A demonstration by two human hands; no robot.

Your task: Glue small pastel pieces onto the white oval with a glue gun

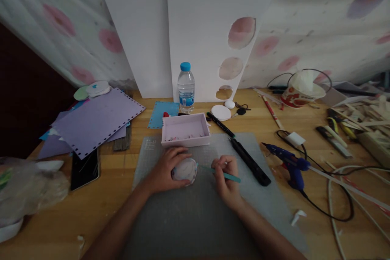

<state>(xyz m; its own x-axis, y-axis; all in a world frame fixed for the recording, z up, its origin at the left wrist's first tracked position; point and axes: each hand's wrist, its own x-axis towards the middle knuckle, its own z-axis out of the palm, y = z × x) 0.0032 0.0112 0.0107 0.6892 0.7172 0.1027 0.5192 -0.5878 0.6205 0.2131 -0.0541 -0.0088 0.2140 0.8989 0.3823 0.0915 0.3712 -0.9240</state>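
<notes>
My left hand is curved round a small round white piece on the grey cutting mat, thumb on its near side and fingers on its far side. In my right hand is a thin teal tool, pinched between thumb and fingers, its tip pointing left towards the white piece with a small gap between them. A pale pink open box with small bits inside stands just beyond my left hand. To the right of my right hand a black pen-like tool lies on the mat.
A water bottle stands behind the box. At right are a blue glue gun with its cable, a cutter knife and wooden sticks. Purple sheets and a phone lie at left. White boards lean behind.
</notes>
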